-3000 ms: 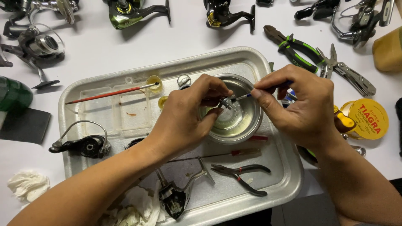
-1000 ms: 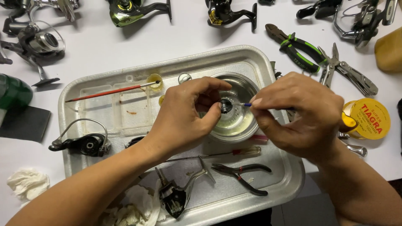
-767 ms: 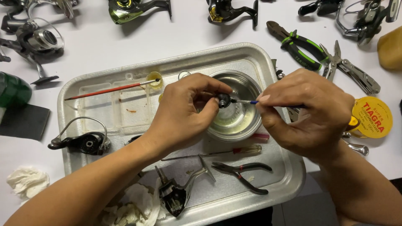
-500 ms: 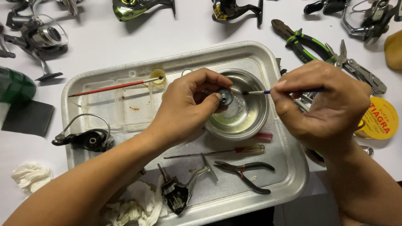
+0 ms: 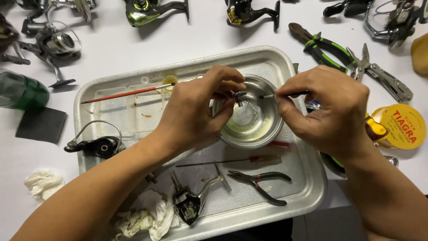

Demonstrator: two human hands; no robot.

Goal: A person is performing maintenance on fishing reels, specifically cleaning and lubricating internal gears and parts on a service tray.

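The left hand (image 5: 196, 111) pinches one small metal part (image 5: 240, 96) over one steel bowl (image 5: 249, 129); the right hand (image 5: 325, 111) pinches one thin brush (image 5: 272, 95), lying horizontal, tip pointing frame-left at the part

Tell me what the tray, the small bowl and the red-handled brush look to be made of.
Tray: likely aluminium, dull grey matte with scuffs. Small bowl: probably stainless steel, bright reflective rim. Red-handled brush: thin handle with glossy red paint, wood or plastic; cannot tell which.
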